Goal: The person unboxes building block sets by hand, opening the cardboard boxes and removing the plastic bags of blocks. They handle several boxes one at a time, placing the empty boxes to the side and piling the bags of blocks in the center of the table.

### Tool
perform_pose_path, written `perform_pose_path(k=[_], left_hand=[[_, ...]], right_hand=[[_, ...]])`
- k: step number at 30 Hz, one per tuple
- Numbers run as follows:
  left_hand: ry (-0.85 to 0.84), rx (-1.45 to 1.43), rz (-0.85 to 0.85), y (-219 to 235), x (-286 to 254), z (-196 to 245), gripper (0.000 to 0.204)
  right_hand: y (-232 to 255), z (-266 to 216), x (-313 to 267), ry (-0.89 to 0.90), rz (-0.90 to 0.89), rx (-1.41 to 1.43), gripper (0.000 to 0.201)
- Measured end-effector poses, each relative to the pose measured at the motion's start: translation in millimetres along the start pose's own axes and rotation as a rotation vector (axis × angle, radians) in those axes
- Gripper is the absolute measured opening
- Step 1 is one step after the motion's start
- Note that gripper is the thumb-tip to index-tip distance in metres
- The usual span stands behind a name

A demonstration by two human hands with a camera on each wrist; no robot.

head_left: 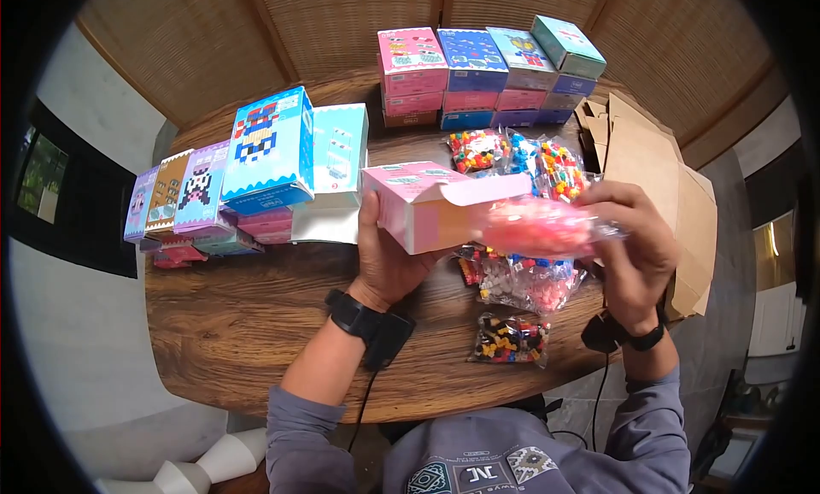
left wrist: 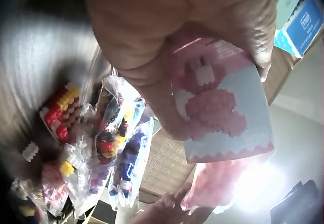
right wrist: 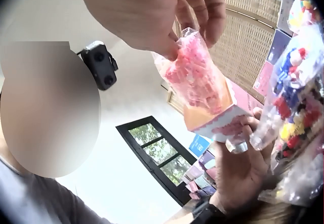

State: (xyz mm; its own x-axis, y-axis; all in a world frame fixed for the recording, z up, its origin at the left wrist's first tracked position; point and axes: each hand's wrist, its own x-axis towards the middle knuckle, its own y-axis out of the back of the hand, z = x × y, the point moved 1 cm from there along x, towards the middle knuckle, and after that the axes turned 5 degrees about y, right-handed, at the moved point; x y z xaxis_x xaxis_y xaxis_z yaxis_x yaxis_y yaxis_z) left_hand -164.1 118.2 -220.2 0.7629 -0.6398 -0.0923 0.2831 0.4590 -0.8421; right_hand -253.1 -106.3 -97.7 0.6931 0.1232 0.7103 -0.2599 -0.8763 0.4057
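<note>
The left hand (head_left: 389,267) grips the pink box (head_left: 414,212), apparently to steady it, its open end (head_left: 454,223) facing three o'clock, where the right hand (head_left: 634,246) pinches a bag of pink bricks (head_left: 534,227) by its outer end, seemingly keeping it in line.

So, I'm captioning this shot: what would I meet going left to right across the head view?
Outermost box, brown box, purple box, bright blue box, pale blue box, held pink box, pink bag, right hand, brown cardboard.
</note>
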Motion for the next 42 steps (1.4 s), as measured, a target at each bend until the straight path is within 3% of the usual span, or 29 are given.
perform_pose_path(k=[3,6,9,13,22,28,32,36,39,42], left_hand=[[0.04,-0.174,-0.119,8,1,-2,0.091],[0.073,-0.32,-0.28,14,2,-2,0.092],[0.023,-0.176,-0.058,13,2,-5,0.088],[0.035,-0.13,-0.032,11,-1,-1,0.088],[0.067,-0.145,-0.085,10,-1,-2,0.089],[0.015,0.029,-0.055,-1,-5,-1,0.09],[-0.009,0.067,-0.078,-2,-5,-1,0.091],[-0.002,0.006,-0.121,0,-2,-4,0.092],[0.004,-0.011,-0.122,4,-1,-5,0.093],[-0.018,0.054,-0.074,0,-6,-2,0.096]], right_hand=[[17,-1,-6,-0.049,0.091,0.103,0.026],[33,-3,-2,0.181,-0.104,-0.169,0.024],[32,-6,-2,0.381,-0.302,-0.341,0.024],[17,3,-14,0.284,-0.53,-0.248,0.019],[0,-4,-20,0.191,-0.759,-0.295,0.026],[-10,-7,-13,0.198,-0.685,-0.291,0.039],[-9,-3,-3,0.133,-0.492,-0.301,0.046],[-20,-9,1,-0.043,-0.386,-0.258,0.047],[-27,2,1,-0.27,-0.304,0.049,0.045],[-28,9,6,-0.266,-0.3,0.082,0.031]])
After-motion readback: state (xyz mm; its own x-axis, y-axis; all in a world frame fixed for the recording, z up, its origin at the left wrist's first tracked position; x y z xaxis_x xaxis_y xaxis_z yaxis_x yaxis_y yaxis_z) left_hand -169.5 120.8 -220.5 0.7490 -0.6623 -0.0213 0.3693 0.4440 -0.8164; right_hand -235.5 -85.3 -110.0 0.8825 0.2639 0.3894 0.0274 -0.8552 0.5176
